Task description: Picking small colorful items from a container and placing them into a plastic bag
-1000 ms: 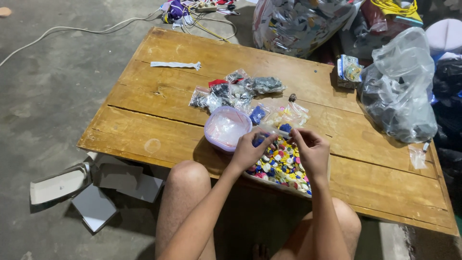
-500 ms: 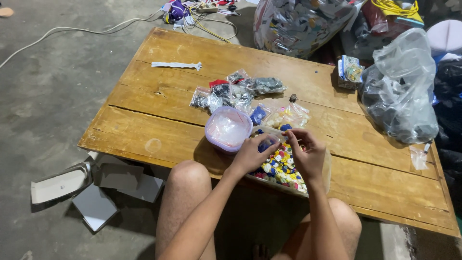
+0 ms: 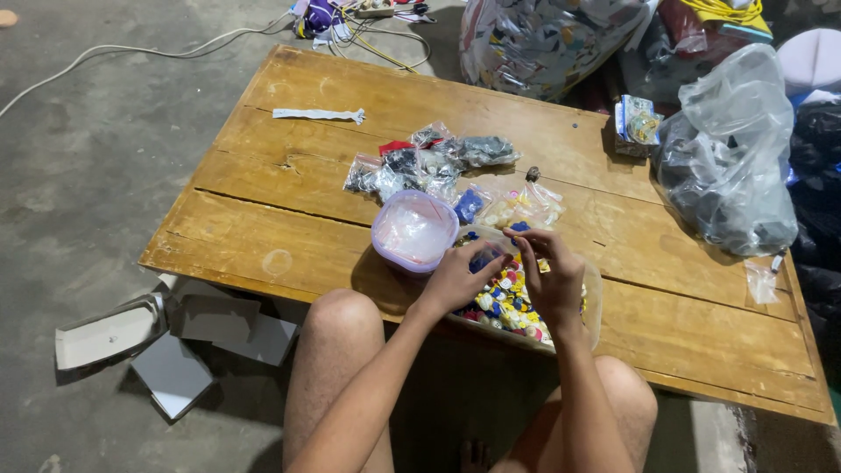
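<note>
— Where were the hands?
— Left hand [image 3: 457,278] and right hand [image 3: 552,273] met over a clear tub [image 3: 592,307] of coloured bits [image 3: 506,300] on the wooden surface [image 3: 289,219].
— And nearby?
— A lilac lid [image 3: 413,231] just beside the left hand, small plastic bags [image 3: 420,166] behind it.

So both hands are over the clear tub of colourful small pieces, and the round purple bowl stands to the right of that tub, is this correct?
Not quite. In the head view the purple bowl stands to the left of the clear tub, not the right. The left hand and right hand are indeed over the tub of colourful pieces.
</note>
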